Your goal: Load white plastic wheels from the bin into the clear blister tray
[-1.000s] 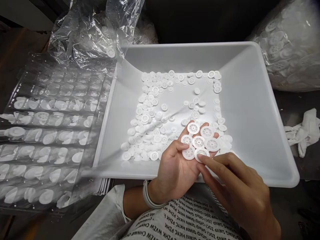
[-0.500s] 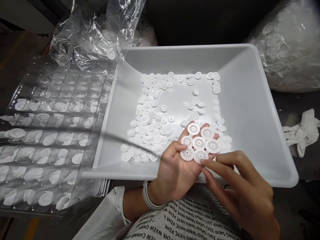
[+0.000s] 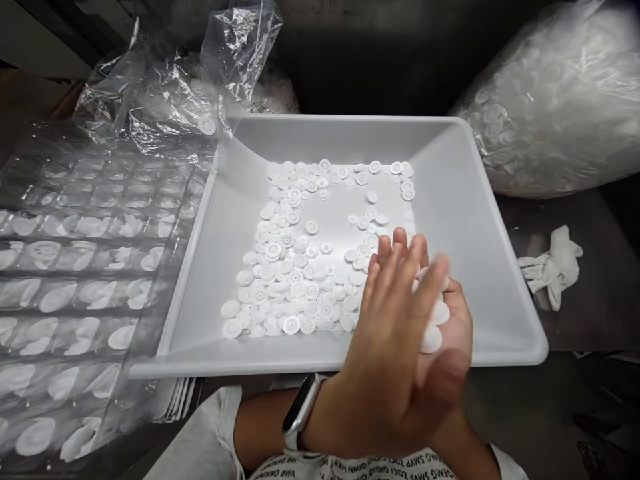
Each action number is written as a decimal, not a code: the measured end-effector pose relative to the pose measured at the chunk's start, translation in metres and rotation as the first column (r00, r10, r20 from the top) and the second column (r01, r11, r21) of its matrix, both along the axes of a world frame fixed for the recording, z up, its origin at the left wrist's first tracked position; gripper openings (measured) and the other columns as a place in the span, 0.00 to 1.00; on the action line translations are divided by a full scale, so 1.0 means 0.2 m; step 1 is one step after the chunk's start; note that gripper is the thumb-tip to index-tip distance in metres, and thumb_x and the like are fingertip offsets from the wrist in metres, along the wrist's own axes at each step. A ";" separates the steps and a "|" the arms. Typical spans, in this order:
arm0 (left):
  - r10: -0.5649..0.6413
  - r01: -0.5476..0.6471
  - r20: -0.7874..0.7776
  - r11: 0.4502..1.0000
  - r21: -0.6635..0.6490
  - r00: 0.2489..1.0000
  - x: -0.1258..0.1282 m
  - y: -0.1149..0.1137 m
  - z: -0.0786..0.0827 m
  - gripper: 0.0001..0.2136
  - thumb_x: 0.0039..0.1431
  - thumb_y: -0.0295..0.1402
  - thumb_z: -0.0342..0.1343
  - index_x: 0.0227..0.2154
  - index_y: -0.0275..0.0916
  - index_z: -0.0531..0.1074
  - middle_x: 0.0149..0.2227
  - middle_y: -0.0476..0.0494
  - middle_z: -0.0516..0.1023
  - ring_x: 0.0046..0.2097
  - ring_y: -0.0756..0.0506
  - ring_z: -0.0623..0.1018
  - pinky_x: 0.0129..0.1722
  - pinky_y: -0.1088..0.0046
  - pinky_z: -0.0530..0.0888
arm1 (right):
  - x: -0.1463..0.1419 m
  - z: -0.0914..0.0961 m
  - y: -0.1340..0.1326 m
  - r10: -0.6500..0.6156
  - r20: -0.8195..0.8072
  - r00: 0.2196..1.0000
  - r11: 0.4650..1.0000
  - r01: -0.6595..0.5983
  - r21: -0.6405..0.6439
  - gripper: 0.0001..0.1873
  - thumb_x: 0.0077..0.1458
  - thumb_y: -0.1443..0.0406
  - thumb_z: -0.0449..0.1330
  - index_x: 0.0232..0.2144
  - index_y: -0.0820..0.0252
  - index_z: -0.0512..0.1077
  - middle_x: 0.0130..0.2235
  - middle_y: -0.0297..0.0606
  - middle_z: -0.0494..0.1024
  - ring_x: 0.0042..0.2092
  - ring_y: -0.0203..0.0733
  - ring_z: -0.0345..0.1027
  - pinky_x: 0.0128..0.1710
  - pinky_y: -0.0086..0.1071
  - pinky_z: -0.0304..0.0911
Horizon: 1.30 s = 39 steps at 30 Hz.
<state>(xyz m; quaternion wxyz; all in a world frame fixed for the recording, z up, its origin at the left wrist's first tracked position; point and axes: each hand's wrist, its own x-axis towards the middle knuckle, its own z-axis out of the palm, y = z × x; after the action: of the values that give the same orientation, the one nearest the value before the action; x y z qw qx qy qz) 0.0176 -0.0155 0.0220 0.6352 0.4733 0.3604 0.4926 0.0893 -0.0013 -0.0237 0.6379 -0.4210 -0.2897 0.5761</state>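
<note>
My left hand [image 3: 385, 347], a watch [image 3: 303, 410] on its wrist, is turned back-up with fingers stretched, slightly blurred. It lies over my right hand [image 3: 461, 317], which is palm-up beneath. Several white plastic spoked wheels [image 3: 434, 333] are sandwiched between the two palms; some show at the right edge, against the right palm, and the others are hidden. Below and beyond the hands, many loose wheels [image 3: 295, 290] lie in a grey plastic tub [image 3: 475, 267], piled most thickly on its left and near side.
Clear plastic trays [image 3: 75, 280] holding white parts are stacked at the left. A clear plastic bag [image 3: 175, 100] with wheels rests behind them. Another full bag [image 3: 555, 113] stands at the back right, and a crumpled white glove-like cloth [image 3: 555, 263] lies right of the tub.
My left hand, palm-up with wheels laid out on it before, has turned over onto my right palm. My right hand has gone from pointing at a wheel to lying beneath them. The view has shifted.
</note>
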 end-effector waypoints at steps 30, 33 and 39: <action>0.441 -0.135 0.367 0.770 -0.623 0.819 0.04 0.07 -0.10 0.19 0.61 0.29 0.50 0.54 0.46 0.66 0.61 0.49 0.69 0.64 0.47 0.64 0.63 0.69 0.61 | -0.01 0.06 0.05 -0.259 -0.281 0.924 0.961 0.218 -0.169 0.13 0.58 0.56 0.44 0.24 0.55 0.52 0.30 0.34 0.61 0.36 0.39 0.67 0.43 0.39 0.67; 0.435 -0.088 0.359 0.728 -0.680 0.826 0.06 0.08 -0.10 0.17 0.62 0.34 0.48 0.54 0.44 0.67 0.59 0.47 0.70 0.63 0.45 0.66 0.63 0.65 0.62 | -0.03 0.09 0.05 -0.307 -0.291 0.906 0.950 0.276 -0.144 0.16 0.58 0.55 0.44 0.23 0.57 0.49 0.29 0.31 0.54 0.33 0.36 0.63 0.40 0.35 0.66; 0.488 -0.087 0.350 0.671 -0.736 0.800 0.10 0.09 -0.10 0.16 0.59 0.32 0.50 0.49 0.41 0.72 0.55 0.45 0.74 0.59 0.45 0.71 0.60 0.69 0.67 | 0.00 0.11 0.04 -0.379 -0.511 0.771 0.925 0.313 -0.214 0.17 0.57 0.57 0.50 0.22 0.59 0.53 0.27 0.29 0.55 0.31 0.33 0.59 0.40 0.32 0.65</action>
<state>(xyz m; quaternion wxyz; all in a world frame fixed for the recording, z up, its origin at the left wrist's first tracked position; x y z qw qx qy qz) 0.0369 0.0025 0.0012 0.7463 -0.0143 0.4037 0.5290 0.0888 0.0062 -0.0009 0.7630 -0.3226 0.0198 0.5598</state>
